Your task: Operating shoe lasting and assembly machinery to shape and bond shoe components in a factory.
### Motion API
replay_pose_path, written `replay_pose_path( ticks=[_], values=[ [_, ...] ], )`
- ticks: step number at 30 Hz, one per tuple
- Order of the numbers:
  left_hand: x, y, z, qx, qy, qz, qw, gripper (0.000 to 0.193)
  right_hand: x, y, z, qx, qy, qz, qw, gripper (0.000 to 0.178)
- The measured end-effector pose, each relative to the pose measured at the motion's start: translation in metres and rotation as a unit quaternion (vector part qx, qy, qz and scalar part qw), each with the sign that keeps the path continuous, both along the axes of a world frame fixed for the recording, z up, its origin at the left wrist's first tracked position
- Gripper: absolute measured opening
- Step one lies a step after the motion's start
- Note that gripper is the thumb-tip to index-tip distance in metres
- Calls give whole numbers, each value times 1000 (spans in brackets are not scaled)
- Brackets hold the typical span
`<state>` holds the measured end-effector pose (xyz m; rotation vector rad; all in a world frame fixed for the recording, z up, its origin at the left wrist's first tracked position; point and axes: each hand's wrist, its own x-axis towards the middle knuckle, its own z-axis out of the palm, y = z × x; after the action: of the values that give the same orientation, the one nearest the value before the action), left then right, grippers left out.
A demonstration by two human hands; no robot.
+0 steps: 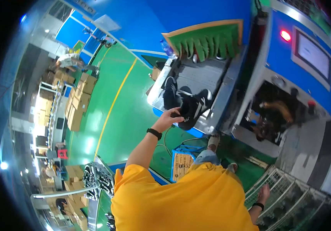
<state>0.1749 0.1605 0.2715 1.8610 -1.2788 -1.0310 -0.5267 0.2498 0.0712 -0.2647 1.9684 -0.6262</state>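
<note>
My left hand (167, 119), with a black band at its wrist, has its fingers closed on the collar of a black sneaker (188, 117) with white marks. This sneaker is at the near end of a conveyor (208, 71). Beside it, another black sneaker (170, 90) stands to the left, and a black-and-white sneaker (203, 101) leans close on the right. My right hand (264, 193) hangs low at the right, beside a wire rack (285, 196) of dark items. It is small and partly turned away, so its finger position is unclear.
A blue machine with a green strip curtain (208, 42) spans the conveyor. Right of it stands a control panel (312, 54) with a lit red lamp (285, 35). A blue-framed stool (182, 163) is close by my legs. Cartons (81, 96) and a shoe rack (98, 181) stand left.
</note>
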Motion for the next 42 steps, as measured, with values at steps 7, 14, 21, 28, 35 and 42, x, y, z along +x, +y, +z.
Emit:
replay_pose_path(
  ticks=[7, 14, 21, 28, 35, 42],
  values=[
    [73, -32, -111, 166, -345, -48, 923, 42, 73, -81, -3, 45, -116, 334, 934, 46],
    [37, 72, -88, 88, -361, 102, 923, 40, 170, -115, -6, 110, -97, 554, 819, 56],
    [-26, 339, -39, 123, -358, 263, 887, 39, 251, -191, -27, 102, -53, 715, 690, 47],
    [-141, 541, 73, 259, -440, 594, 622, 30, 286, -223, -37, 64, -54, 782, 618, 39],
    [-160, 609, 16, 406, -483, 703, 328, 28, 245, -202, -34, 69, -55, 801, 593, 31],
    [-189, 351, -190, 361, -173, 72, 913, 24, 115, -176, 4, 117, 38, 807, 577, 25]
  ],
)
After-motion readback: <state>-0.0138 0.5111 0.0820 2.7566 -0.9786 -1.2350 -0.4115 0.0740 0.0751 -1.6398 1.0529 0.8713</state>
